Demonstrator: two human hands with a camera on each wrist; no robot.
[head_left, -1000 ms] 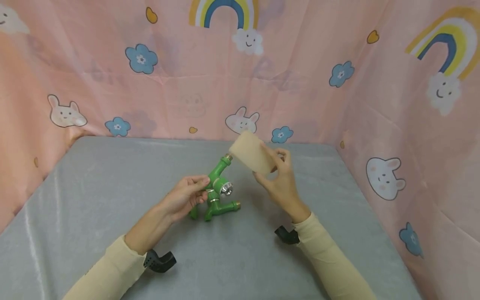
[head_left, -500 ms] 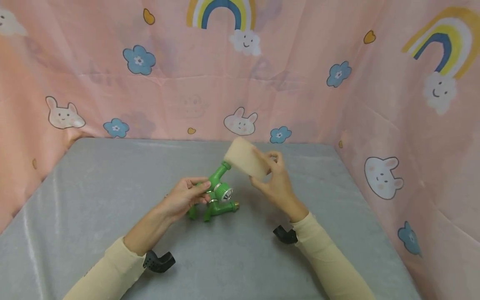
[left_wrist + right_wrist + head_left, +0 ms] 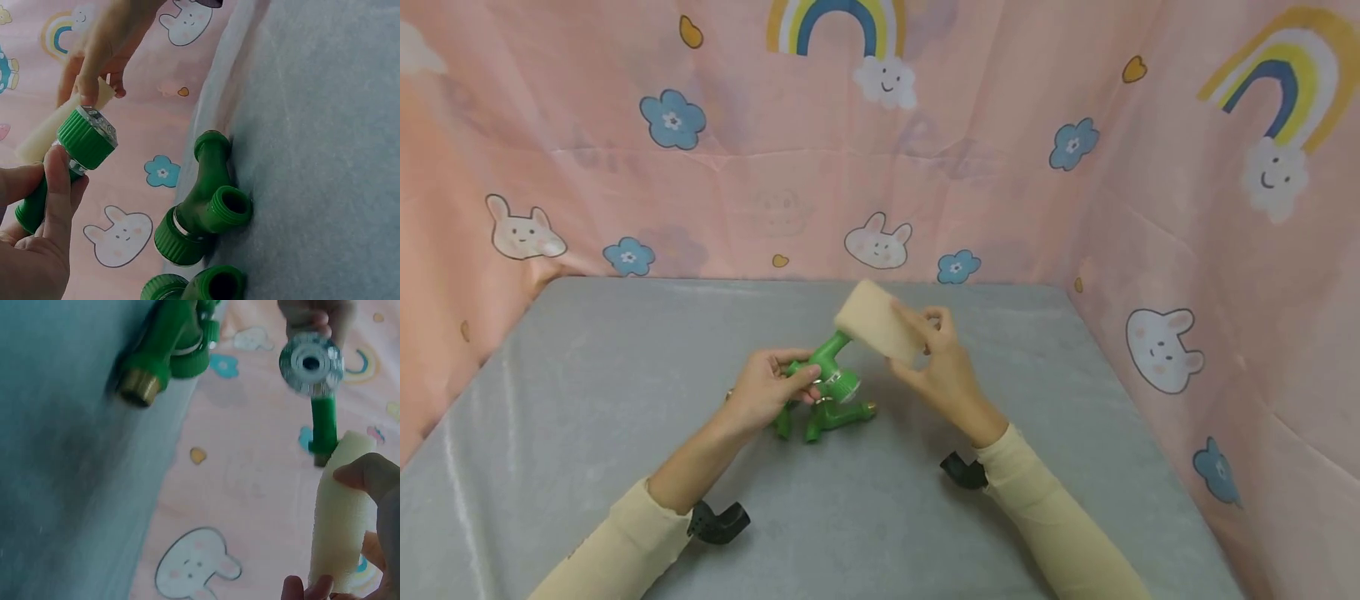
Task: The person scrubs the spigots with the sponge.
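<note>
My left hand (image 3: pixel 767 390) grips a green faucet (image 3: pixel 829 354) above the table, thumb and fingers on its body. Its ribbed knob (image 3: pixel 87 139) has a silver face, which fronts the camera in the right wrist view. My right hand (image 3: pixel 946 373) holds a cream sponge (image 3: pixel 878 321) by its edges, between thumb and fingers. The sponge's lower left corner is at the faucet's upper end and hides that end in the head view. Whether they touch is hard to tell. Below, another green faucet (image 3: pixel 842 417) lies on the table, its brass-coloured threaded end (image 3: pixel 139 386) pointing right.
Beside that faucet lies one more green faucet (image 3: pixel 217 286), partly hidden behind my left hand in the head view. A grey cloth (image 3: pixel 865 517) covers the table. Pink printed curtains (image 3: pixel 737 192) stand at the back and sides. Black curved pieces (image 3: pixel 721 523) sit at both wrists.
The sponge and my right hand have shifted left and slightly down over the faucet's upper end. The held faucet has turned, so its silver knob face no longer shows in the head view.
</note>
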